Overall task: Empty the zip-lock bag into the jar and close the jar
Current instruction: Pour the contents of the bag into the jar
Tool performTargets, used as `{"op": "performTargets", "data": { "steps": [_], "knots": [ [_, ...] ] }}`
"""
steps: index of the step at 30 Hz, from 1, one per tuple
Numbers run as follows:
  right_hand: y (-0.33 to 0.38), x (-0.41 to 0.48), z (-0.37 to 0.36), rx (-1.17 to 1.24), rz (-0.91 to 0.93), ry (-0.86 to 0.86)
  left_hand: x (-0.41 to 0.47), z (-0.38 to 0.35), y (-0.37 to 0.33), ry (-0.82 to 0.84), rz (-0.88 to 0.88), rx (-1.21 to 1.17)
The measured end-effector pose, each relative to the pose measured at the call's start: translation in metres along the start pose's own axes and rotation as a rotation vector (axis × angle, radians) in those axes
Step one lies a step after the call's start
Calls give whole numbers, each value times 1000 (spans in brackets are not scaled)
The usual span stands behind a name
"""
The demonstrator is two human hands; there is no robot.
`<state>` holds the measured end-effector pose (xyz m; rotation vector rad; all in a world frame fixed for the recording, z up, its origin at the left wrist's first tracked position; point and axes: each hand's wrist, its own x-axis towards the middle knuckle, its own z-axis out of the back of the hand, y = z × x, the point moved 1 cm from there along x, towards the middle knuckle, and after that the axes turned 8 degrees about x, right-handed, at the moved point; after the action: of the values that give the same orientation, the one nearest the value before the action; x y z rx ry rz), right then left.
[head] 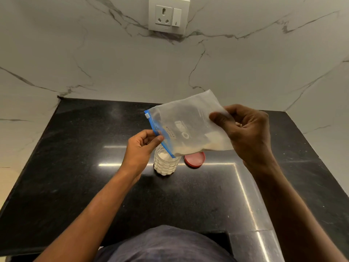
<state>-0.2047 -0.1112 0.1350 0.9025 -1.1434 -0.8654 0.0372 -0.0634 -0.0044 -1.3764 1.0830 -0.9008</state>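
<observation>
Over the black table (75,167), the person holds the zip-lock bag (188,118) tipped mouth-down above the open jar (166,164), so the pouring looks well under way. The left hand (140,146) has its grip pinched narrow on the blue zipper edge (160,137), steering the lower corner into the jar's mouth; the right hand (245,133) grips the raised bottom end of the bag, fingers closed on the plastic. White powder already fills much of the jar, yet a pale heap still lies in the bag's lower fold, so I'd judge the emptying unfinished. The red lid (195,159) lies flat on the table just beside the jar, partly hidden behind the bag, so closing the jar is not yet done.
</observation>
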Motion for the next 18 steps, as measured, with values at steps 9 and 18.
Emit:
{"op": "performTargets", "data": {
  "steps": [9,18],
  "knots": [
    [-4,-3,-5,1,12,-1,2,3,4,-10,8,5],
    [-4,2,-3,8,-30,47,3,4,7,-16,27,26]
  ]
}}
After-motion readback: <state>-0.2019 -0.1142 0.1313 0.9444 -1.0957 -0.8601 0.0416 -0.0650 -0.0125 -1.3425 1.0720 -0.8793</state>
